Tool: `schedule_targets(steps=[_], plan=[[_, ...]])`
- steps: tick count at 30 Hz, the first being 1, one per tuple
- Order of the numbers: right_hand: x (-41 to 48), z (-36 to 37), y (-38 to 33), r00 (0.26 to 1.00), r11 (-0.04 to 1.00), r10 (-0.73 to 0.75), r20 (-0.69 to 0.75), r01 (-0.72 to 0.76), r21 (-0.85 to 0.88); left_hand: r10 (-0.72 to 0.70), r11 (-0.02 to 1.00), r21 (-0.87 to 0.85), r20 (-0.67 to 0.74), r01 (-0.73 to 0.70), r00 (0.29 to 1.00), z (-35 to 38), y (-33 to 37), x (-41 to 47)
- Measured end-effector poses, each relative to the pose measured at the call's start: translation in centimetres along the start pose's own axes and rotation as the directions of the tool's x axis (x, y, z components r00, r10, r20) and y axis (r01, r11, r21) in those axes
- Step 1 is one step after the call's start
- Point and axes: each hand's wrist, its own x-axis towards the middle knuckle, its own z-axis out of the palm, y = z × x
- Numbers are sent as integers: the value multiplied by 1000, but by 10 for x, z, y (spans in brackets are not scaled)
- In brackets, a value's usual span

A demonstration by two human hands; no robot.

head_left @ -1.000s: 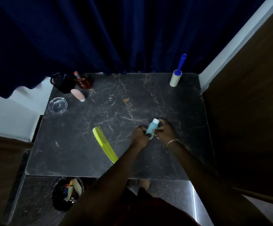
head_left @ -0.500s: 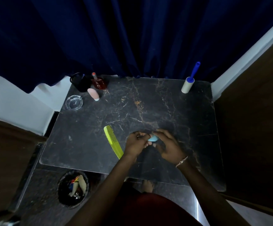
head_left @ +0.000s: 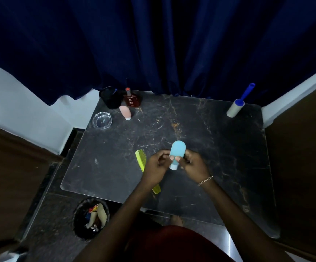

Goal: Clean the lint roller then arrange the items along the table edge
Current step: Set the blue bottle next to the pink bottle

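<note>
Both hands meet over the middle of the dark marbled bench (head_left: 219,148), a little toward its near edge, and between them they hold a small blue bottle (head_left: 177,153) lifted clear of the surface. Its white cap points down toward the person and its rounded end points toward the far edge. The left hand (head_left: 156,168) has its fingers curled against the bottle's left side; the right hand (head_left: 193,165), a thin bracelet at its wrist, has its fingers closed around the right side with the thumb across the front.

The lint roller (head_left: 235,108) stands at the far right corner, blue handle tilted up toward the curtain (head_left: 153,44), well apart from the hands. A yellow-green comb (head_left: 143,160) lies flat just left of the hands, partly under the left wrist, running toward the near edge. At the far left corner are a black cup (head_left: 110,97), a dark red perfume bottle (head_left: 131,100), a pink bottle (head_left: 125,112) and a clear glass ashtray (head_left: 102,121), close together. A bin (head_left: 91,218) sits on the floor below the near left corner.
</note>
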Motion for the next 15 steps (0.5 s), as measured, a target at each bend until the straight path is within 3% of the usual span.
schedule_targets(steps=[4, 15], plan=[[20, 26, -15, 1000, 999, 12, 28, -13, 37, 17, 1000, -1, -12, -17, 1000, -38, -5, 10], [91, 112, -55, 998, 995, 60, -11, -61, -80, -5, 1000, -13, -2, 5, 1000, -143, -1, 60]])
